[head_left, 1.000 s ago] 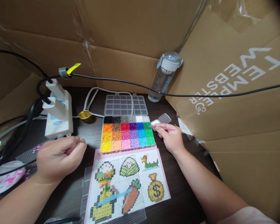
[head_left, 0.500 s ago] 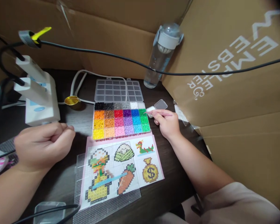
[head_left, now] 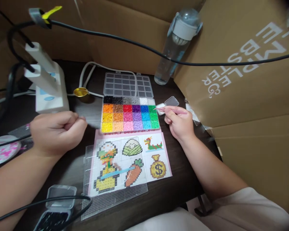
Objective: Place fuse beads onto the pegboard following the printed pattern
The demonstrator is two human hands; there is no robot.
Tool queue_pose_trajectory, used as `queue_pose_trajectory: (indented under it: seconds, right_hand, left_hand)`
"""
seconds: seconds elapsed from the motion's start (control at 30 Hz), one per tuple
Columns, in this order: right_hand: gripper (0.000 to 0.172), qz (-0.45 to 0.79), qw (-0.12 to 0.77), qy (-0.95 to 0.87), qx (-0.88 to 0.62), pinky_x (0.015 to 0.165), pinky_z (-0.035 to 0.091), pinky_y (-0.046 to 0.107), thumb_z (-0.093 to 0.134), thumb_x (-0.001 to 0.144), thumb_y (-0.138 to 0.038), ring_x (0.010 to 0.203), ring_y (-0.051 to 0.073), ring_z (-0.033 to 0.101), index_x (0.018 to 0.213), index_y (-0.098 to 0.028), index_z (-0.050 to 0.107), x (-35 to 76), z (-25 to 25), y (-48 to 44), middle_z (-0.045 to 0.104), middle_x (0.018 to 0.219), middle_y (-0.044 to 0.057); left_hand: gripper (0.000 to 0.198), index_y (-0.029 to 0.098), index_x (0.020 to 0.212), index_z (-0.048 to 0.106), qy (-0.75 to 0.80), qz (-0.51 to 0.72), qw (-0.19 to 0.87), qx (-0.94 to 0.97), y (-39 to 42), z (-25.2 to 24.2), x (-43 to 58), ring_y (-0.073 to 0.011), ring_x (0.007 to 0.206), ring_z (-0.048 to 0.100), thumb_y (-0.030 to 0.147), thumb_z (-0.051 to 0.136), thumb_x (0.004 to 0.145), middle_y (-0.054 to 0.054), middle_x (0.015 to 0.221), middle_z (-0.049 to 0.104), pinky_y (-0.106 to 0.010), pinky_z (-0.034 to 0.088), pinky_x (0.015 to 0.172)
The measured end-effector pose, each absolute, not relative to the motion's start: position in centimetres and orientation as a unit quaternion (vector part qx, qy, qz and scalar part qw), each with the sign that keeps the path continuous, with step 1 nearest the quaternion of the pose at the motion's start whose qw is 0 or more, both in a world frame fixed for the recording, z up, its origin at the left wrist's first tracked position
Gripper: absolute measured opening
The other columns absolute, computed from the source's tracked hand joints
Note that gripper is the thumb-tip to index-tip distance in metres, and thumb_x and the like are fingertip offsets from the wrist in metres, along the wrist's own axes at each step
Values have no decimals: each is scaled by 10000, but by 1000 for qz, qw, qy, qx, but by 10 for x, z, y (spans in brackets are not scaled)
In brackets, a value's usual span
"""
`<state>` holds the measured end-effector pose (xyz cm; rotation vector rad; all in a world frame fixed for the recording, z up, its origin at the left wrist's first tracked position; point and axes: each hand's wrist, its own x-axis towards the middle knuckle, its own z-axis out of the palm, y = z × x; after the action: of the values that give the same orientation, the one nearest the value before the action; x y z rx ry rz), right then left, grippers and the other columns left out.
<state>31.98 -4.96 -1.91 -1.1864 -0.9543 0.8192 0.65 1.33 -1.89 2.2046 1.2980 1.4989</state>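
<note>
Between the fingers of my right hand (head_left: pixel 180 122) is a pair of pink tweezers (head_left: pixel 179 110), its tip over the dark green beads at the right side of the bead box (head_left: pixel 131 114). Whether a bead is in the tip is too small to tell. My left hand (head_left: pixel 59 133) rests as a fist left of the box; nothing shows in it. Below the box lies a printed pattern sheet (head_left: pixel 168 171), partly under a clear pegboard (head_left: pixel 115 202). Some colored beads (head_left: pixel 108 160) form a figure on the board over the pattern.
A white power strip (head_left: pixel 51 96), a gold round dish (head_left: pixel 81 92) and a water bottle (head_left: pixel 174 51) stand toward the back. A small box of black pieces (head_left: pixel 54 219) is at front left, a plate with pink beads (head_left: pixel 4 150) at far left. A black cable (head_left: pixel 125 40) crosses the view.
The view has shifted, so the scene sits a little higher and further right. The small box of black pieces has come into view. Both hands keep their poses, with the tweezers at the green beads.
</note>
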Motion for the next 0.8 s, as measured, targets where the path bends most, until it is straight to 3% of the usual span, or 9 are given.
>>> queue_pose_trajectory:
  seconds: [0.1, 0.27, 0.4, 0.6, 0.8]
  right_hand:
    - [94, 363, 630, -461, -509, 419, 353, 246, 739, 769, -311, 445, 63, 437, 806, -229, 762, 307, -16, -65, 757, 803, 43]
    - [112, 393, 555, -522, -515, 392, 414, 246, 729, 791, -308, 417, 80, 501, 849, -225, 778, 272, -8, -96, 764, 774, 41]
    - [57, 409, 484, -605, -482, 621, 596, 294, 732, 769, -201, 696, 180, 719, 764, -222, 786, 241, 4, -112, 779, 800, 49]
    - [150, 438, 441, -651, -436, 659, 616, 248, 720, 754, -101, 722, 165, 738, 803, -222, 794, 222, 2, -119, 781, 786, 36]
    - [154, 442, 423, -659, -437, 660, 631, 280, 723, 765, -121, 732, 183, 741, 827, -240, 797, 224, -5, -121, 780, 798, 41]
  left_hand:
    - [423, 157, 428, 237, 357, 497, 25, 791, 11, -17, 7, -22, 404, 219, 42, 619, 568, 72, 414, 219, -201, 205, 383]
    - [435, 175, 474, 171, 339, 516, 35, 786, 5, -17, 17, -47, 433, 151, 42, 556, 626, 69, 452, 145, -227, 168, 378]
    - [425, 174, 485, 158, 330, 520, 46, 786, 3, -17, 22, -51, 438, 139, 42, 540, 614, 70, 466, 135, -224, 166, 377]
    - [438, 179, 484, 187, 363, 513, 115, 769, 2, -19, 22, -52, 425, 184, 79, 562, 688, 70, 447, 184, -239, 185, 404]
    - [456, 178, 484, 241, 391, 508, 156, 752, 1, -17, 22, -63, 441, 227, 184, 585, 784, 62, 451, 232, -260, 200, 430]
